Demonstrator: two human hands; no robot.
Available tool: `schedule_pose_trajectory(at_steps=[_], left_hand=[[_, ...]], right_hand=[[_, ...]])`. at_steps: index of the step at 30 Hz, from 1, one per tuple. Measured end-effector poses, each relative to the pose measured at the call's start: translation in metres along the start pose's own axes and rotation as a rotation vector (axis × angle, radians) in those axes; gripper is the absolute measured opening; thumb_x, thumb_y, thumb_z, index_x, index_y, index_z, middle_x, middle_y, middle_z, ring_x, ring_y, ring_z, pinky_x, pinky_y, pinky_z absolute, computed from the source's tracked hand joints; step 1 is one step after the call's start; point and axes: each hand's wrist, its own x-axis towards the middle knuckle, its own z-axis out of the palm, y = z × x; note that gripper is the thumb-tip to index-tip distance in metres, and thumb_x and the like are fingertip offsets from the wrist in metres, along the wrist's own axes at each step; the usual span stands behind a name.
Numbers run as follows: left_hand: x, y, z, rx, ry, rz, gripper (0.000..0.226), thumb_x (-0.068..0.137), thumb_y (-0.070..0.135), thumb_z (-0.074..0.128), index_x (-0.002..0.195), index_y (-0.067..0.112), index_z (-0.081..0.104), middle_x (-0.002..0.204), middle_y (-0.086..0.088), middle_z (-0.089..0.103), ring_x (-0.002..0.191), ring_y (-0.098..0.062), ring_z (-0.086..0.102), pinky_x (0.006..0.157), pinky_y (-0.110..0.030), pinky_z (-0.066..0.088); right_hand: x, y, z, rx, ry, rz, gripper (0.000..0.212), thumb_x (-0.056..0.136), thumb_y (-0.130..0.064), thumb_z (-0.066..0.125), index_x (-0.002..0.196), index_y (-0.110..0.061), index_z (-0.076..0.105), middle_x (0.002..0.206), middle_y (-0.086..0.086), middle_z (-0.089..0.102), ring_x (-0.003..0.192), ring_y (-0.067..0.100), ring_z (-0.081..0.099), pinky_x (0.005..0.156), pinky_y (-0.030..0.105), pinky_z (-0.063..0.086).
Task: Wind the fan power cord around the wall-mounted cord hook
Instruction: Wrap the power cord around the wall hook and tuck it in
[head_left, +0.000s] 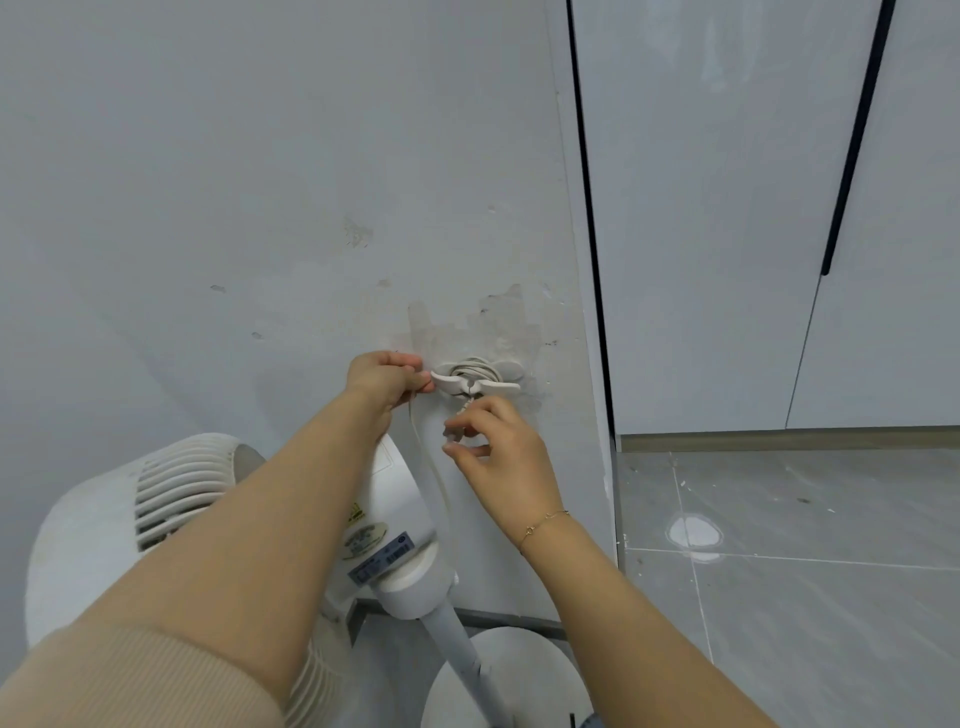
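1. Cord hook stuck on the wall, long axis sideways, several cord loops already bunched around the middle.
2. Loose tail hanging just below, right above the right hand; fingers loosely curled, tips near the end, actual pinch hard to tell.
3. Left hand touching the hook's left wing, fingers clamped on the slack running down to the fan.

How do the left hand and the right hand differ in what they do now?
The left hand grips the cord beside the hook; the right hand is below the hook, fingertips pinching near a short cord end. The left hand is at hook height; the right hand is lower. Both are close to the wall.
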Motion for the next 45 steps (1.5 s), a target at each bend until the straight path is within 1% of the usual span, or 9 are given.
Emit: schedule_pose_trajectory(at_steps=[8, 12, 16, 20, 23, 30, 38, 42, 45], left_hand=[[0.000, -0.001, -0.013, 0.041, -0.119, -0.002, 0.024, 0.079, -0.020, 0.058, 0.074, 0.003, 0.055, 0.070, -0.012, 0.054, 0.040, -0.007, 0.063, 0.051, -0.014, 0.054], [0.004, -0.003, -0.009, 0.020, -0.062, -0.142, 0.026, 0.079, -0.018, 0.060, 0.070, 0.006, 0.052, 0.039, -0.001, 0.059, 0.035, -0.006, 0.060, 0.051, -0.016, 0.048], [0.008, -0.003, -0.005, -0.041, -0.053, -0.194, 0.026, 0.081, -0.014, 0.061, 0.072, 0.008, 0.052, 0.036, 0.000, 0.059, 0.033, -0.006, 0.059, 0.057, -0.018, 0.044], [0.006, 0.001, -0.004, -0.105, -0.042, -0.202, 0.026, 0.082, -0.014, 0.059, 0.076, 0.011, 0.053, 0.037, 0.003, 0.060, 0.032, -0.005, 0.058, 0.041, -0.012, 0.043], [0.003, 0.003, -0.004, -0.092, -0.033, -0.184, 0.027, 0.081, -0.014, 0.059, 0.079, 0.012, 0.054, 0.038, 0.004, 0.060, 0.033, -0.005, 0.058, 0.042, -0.014, 0.043], [-0.009, 0.006, -0.004, -0.109, -0.144, -0.202, 0.017, 0.087, -0.005, 0.057, 0.077, 0.009, 0.055, 0.062, -0.004, 0.056, 0.049, -0.010, 0.055, 0.036, -0.012, 0.042], [-0.010, 0.006, 0.006, 0.002, -0.011, -0.074, 0.035, 0.076, -0.022, 0.052, 0.077, 0.013, 0.053, 0.074, -0.007, 0.051, 0.062, -0.018, 0.050, 0.053, -0.021, 0.044], [-0.014, 0.005, 0.013, 0.157, 0.066, 0.078, 0.036, 0.073, -0.020, 0.053, 0.091, 0.011, 0.058, 0.084, -0.006, 0.055, 0.072, -0.018, 0.052, 0.056, -0.019, 0.042], [-0.018, 0.005, 0.013, 0.288, 0.100, 0.221, 0.038, 0.072, -0.018, 0.052, 0.089, 0.014, 0.063, 0.062, 0.003, 0.044, 0.058, -0.011, 0.042, 0.049, -0.016, 0.036]], right_hand=[[0.006, -0.008, 0.005, 0.056, 0.138, -0.027, 0.016, 0.086, -0.017, 0.066, 0.102, -0.012, 0.069, 0.102, -0.002, 0.061, 0.082, 0.006, 0.060, 0.071, 0.008, 0.050], [0.009, -0.012, 0.002, 0.090, 0.246, -0.011, 0.013, 0.088, -0.015, 0.063, 0.100, -0.016, 0.069, 0.100, -0.004, 0.062, 0.079, 0.001, 0.056, 0.070, 0.007, 0.048], [0.010, -0.011, 0.000, 0.071, 0.254, -0.033, 0.017, 0.089, -0.015, 0.061, 0.104, -0.014, 0.069, 0.102, -0.004, 0.062, 0.086, 0.003, 0.057, 0.077, 0.011, 0.049], [0.011, -0.010, 0.004, 0.078, 0.282, -0.023, 0.016, 0.088, -0.014, 0.062, 0.102, -0.013, 0.069, 0.100, -0.004, 0.062, 0.083, -0.004, 0.057, 0.077, 0.011, 0.049], [0.013, -0.010, 0.006, 0.135, 0.312, 0.010, 0.012, 0.085, -0.013, 0.067, 0.096, -0.013, 0.070, 0.094, -0.007, 0.062, 0.079, -0.004, 0.058, 0.073, 0.007, 0.046], [0.009, -0.005, 0.010, 0.031, 0.173, -0.035, 0.008, 0.079, -0.014, 0.071, 0.084, -0.011, 0.065, 0.088, -0.002, 0.061, 0.080, 0.013, 0.059, 0.076, 0.031, 0.054], [0.004, -0.005, 0.012, -0.005, 0.089, 0.024, 0.013, 0.081, -0.019, 0.070, 0.090, -0.012, 0.064, 0.097, -0.004, 0.051, 0.086, 0.011, 0.055, 0.082, 0.029, 0.052], [0.002, -0.004, 0.013, -0.020, 0.058, 0.108, 0.014, 0.081, -0.021, 0.071, 0.091, -0.016, 0.063, 0.094, -0.008, 0.049, 0.080, 0.007, 0.050, 0.078, 0.027, 0.050], [0.002, -0.005, 0.015, 0.005, 0.055, 0.135, 0.014, 0.080, -0.018, 0.070, 0.091, -0.015, 0.062, 0.093, -0.004, 0.055, 0.081, 0.008, 0.053, 0.079, 0.030, 0.052]])
